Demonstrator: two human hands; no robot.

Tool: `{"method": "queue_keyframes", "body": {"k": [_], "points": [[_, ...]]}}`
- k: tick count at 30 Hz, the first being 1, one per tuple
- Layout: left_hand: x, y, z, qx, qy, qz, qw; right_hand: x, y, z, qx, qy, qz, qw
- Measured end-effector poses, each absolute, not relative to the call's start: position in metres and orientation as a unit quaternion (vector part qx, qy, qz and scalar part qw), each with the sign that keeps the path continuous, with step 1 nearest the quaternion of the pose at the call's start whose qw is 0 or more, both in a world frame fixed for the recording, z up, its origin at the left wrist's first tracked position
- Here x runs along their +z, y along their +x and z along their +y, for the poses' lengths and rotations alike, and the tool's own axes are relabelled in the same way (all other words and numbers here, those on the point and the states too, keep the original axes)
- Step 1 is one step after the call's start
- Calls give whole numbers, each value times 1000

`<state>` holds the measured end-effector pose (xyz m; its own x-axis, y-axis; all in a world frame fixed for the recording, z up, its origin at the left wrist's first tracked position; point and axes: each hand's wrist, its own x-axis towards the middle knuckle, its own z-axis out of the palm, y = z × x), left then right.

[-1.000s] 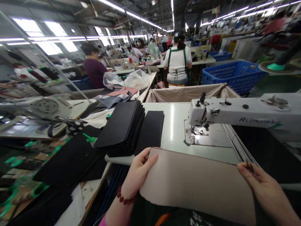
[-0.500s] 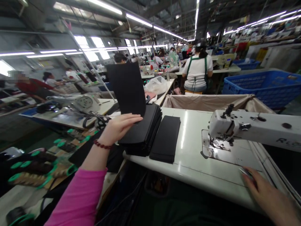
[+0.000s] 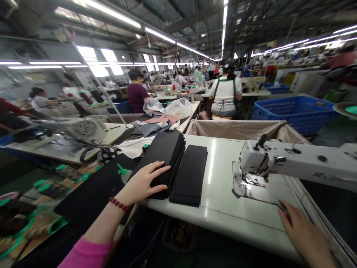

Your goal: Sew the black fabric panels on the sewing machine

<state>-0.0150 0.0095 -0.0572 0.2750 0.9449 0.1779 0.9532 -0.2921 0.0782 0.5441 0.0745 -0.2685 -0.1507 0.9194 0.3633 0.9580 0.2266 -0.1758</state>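
Observation:
A thick stack of black panels (image 3: 164, 147) lies on the pale sewing table (image 3: 220, 178). My left hand (image 3: 147, 180) rests at its near left edge, fingers spread, with nothing held. A narrower black pile (image 3: 189, 171) lies to the right of the stack. My right hand (image 3: 302, 229) is on the table's right front part, its fingers closed around a small metal tool (image 3: 283, 208), which looks like thread snips; most of it is hidden by the hand. Beyond that hand stands a white sewing machine (image 3: 267, 158).
Thread cones with green bases (image 3: 57, 225) and a black sheet (image 3: 89, 190) are on the left. A fabric-lined bin (image 3: 234, 130) adjoins the table's far edge, with a blue crate (image 3: 292, 111) behind it. Loose fabric pieces (image 3: 154, 124) lie beyond the stack. Co-workers sit farther back.
A black panel that stood upright above the stack is no longer raised. My left hand has come down and nearer, its fingers now spread. My right hand keeps its hold; the view has shifted slightly.

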Motion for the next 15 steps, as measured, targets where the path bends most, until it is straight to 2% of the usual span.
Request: {"method": "queue_keyframes", "body": {"k": [3, 6, 10, 15], "points": [[-62, 0, 10, -137, -801, -580, 50, -251, 530, 70, -93, -624, -761, 153], [-81, 39, 9, -229, -806, -545, -29, -225, 514, 70, -97, -641, -756, 96], [-130, 139, 6, -234, -802, -439, -331, -183, 497, 70, -78, -637, -763, 77], [-182, 290, -12, -140, -569, -272, -764, -120, 468, 54, -65, -536, -838, 78]]}}
